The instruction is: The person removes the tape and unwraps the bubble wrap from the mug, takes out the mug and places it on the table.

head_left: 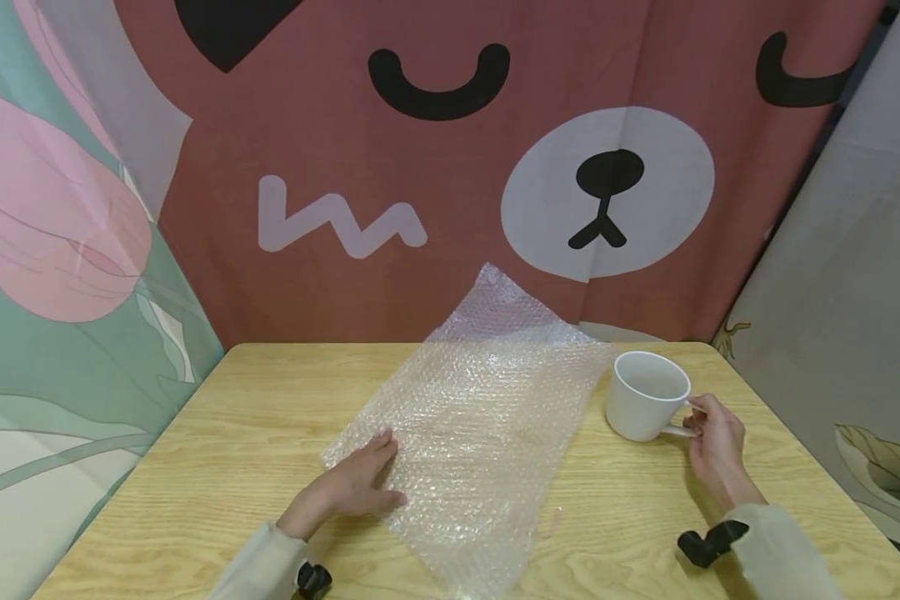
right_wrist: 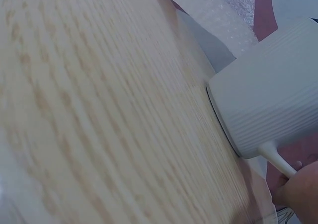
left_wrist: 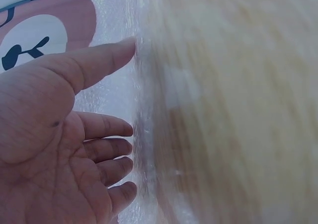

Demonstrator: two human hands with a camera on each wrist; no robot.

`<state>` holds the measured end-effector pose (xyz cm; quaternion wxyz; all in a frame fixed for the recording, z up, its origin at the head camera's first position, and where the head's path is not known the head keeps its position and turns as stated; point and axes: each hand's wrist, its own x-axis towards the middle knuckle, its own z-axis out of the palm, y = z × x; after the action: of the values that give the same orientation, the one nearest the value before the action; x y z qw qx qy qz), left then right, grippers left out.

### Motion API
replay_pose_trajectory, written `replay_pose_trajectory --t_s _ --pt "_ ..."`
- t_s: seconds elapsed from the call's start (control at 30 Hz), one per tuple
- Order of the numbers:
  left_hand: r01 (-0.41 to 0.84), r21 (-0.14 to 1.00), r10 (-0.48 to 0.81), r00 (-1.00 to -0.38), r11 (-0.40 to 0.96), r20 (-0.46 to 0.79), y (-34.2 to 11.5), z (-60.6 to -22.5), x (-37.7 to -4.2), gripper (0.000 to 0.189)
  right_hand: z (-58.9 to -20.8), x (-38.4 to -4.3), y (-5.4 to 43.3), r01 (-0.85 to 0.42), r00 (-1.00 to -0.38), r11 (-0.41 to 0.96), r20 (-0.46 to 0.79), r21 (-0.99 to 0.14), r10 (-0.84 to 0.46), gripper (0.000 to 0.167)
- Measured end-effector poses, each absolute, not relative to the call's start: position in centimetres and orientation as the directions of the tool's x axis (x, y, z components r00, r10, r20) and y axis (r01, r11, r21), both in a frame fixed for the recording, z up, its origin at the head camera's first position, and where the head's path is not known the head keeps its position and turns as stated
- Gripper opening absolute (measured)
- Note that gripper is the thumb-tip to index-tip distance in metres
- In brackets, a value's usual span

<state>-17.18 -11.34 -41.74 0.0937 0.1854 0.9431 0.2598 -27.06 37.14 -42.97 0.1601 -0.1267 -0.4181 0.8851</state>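
A sheet of clear bubble wrap (head_left: 487, 425) lies across the middle of the wooden table, its far corner rising over the back edge. At its left edge, my left hand (head_left: 356, 479) rests with fingers extended, and the left wrist view shows the fingertips (left_wrist: 126, 191) right at the plastic. To the right of the sheet is a white mug (head_left: 640, 404) with fine ribs on its side, its handle turned toward me on the right. My right hand (head_left: 718, 442) pinches that handle (right_wrist: 276, 159) between thumb and fingers. The mug looks empty inside.
The pale wooden table (head_left: 255, 433) has rounded back corners. Behind it hangs a red-brown curtain (head_left: 330, 292) with a bear's face, and patterned cloths hang at the left and right. A tiny clear scrap (head_left: 557, 521) lies near the sheet's right edge.
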Motion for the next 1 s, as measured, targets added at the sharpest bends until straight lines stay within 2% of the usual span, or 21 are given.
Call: replay_pose_trajectory --t_s 0.47,1.0 --pt "0.285 0.535 0.376 -0.924 0.795 -0.067 -11.2 -41.5 -16.5 0.076 -43.0 -27.6 38.0 -0.134 -0.967 -0.529 -0.007 -0.838 0.256 0.041" --pt "0.265 0.531 0.358 -0.931 0.805 -0.078 -10.7 -41.7 -16.1 0.073 -43.1 -28.1 38.7 -0.138 -0.977 -0.431 0.052 -0.892 0.206 0.038"
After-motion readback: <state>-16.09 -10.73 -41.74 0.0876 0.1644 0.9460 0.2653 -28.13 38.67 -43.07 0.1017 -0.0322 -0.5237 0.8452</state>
